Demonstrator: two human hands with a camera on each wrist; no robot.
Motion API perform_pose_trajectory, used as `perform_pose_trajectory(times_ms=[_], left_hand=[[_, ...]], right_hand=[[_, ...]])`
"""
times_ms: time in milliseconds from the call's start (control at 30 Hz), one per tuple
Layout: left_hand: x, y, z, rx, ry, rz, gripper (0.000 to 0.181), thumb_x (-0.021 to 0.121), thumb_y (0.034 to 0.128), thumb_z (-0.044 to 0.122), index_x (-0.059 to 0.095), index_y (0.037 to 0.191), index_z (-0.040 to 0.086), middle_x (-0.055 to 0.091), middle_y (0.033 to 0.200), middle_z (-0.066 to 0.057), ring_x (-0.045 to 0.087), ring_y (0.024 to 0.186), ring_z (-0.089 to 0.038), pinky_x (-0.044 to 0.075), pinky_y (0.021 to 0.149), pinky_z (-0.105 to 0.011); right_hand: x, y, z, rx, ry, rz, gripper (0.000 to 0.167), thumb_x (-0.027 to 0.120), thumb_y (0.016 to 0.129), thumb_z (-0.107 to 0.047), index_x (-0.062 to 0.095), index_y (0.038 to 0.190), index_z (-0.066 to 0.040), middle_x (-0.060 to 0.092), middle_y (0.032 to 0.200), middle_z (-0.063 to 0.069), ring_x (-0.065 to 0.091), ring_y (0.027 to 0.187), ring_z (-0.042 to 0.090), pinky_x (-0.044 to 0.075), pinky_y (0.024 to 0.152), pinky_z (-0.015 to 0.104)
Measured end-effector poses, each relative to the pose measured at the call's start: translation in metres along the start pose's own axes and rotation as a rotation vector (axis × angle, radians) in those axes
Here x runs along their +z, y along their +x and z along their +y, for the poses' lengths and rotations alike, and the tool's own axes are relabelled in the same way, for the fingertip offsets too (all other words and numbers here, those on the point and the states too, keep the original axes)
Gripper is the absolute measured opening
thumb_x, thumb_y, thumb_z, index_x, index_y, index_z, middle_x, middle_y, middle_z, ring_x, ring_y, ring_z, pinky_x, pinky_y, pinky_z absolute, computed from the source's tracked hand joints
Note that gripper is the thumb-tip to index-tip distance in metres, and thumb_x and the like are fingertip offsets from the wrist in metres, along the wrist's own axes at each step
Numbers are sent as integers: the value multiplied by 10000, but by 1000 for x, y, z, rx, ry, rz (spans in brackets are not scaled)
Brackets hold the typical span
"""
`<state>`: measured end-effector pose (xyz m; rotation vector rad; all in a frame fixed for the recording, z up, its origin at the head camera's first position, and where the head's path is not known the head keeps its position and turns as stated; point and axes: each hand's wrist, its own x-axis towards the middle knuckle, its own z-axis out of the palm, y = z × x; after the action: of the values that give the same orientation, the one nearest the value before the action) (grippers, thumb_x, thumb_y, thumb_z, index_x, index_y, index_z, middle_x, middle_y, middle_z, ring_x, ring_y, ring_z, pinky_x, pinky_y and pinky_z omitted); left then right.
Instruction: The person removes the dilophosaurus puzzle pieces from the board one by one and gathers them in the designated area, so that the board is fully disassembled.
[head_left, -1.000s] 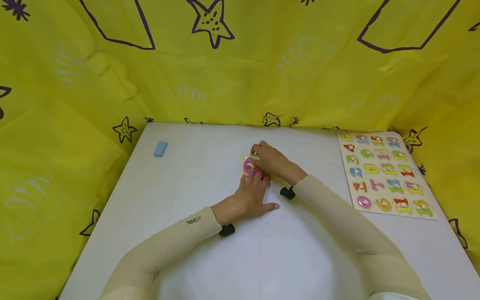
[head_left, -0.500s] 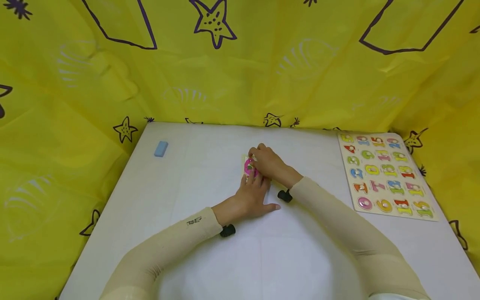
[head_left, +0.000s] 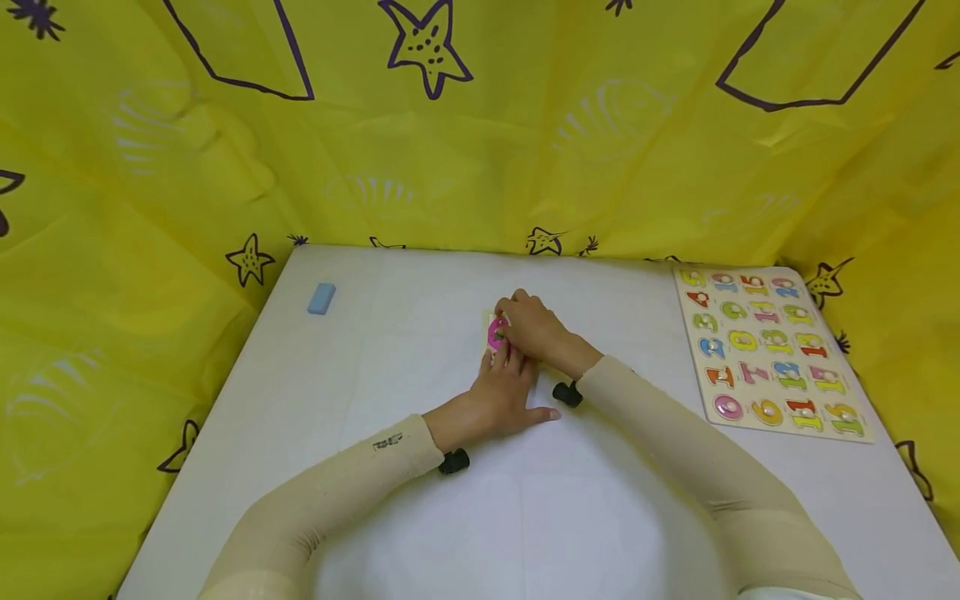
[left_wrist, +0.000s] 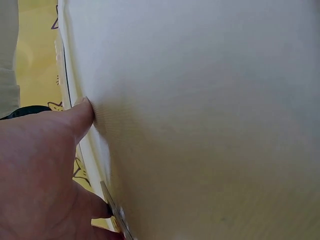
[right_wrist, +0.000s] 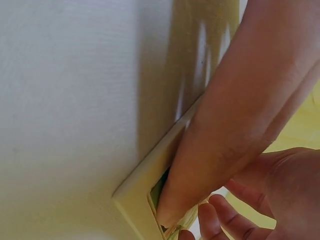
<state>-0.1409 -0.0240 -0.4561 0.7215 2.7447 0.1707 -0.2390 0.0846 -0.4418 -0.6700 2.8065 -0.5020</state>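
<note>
Extended beige sleeves [head_left: 337, 483] inward from the near side of the table [head_left: 420, 375], with a black wrist camera [head_left: 453, 461] under each wrist. Laid the left hand [head_left: 501, 398] beyond them, with its fingers straight and spread and its thumb pointing right; rested on the near part of a small board [right_wrist: 131, 202], gripping nothing. Located the small board on the table, around mid-width, largely covered by both hands. Bent the right hand's [head_left: 532, 325] fingers over the board's right part; could not tell their exact opening or any hold, owing to overlap.

Exposed in the head view only: a pink figure [head_left: 493, 335] on the board. Exposed in the right wrist view: a recess with a dark green area, with a left fingertip reaching in. Exposed in the left wrist view: the board edge-on, thin, beside the left fingers.

Found in the head view alone: a number board [head_left: 768, 360] with coloured numerals at right, and a light blue block [head_left: 322, 298] at far left. Hung behind: a yellow curtain [head_left: 450, 183] with outlined stars.
</note>
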Motion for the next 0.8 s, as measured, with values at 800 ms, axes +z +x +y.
perform_pose_trajectory(times_ms=[800], left_hand=[[0, -1, 1, -5, -2, -38, 1083, 485, 983, 770, 107, 1692, 43, 39, 1770, -184, 22, 1623, -446, 145, 1287, -610]], right_hand=[[6, -5, -2, 2, 9, 21, 297, 607, 1081, -198, 646, 1343, -65, 557, 1337, 195, 565, 1168, 384, 558, 924, 579]])
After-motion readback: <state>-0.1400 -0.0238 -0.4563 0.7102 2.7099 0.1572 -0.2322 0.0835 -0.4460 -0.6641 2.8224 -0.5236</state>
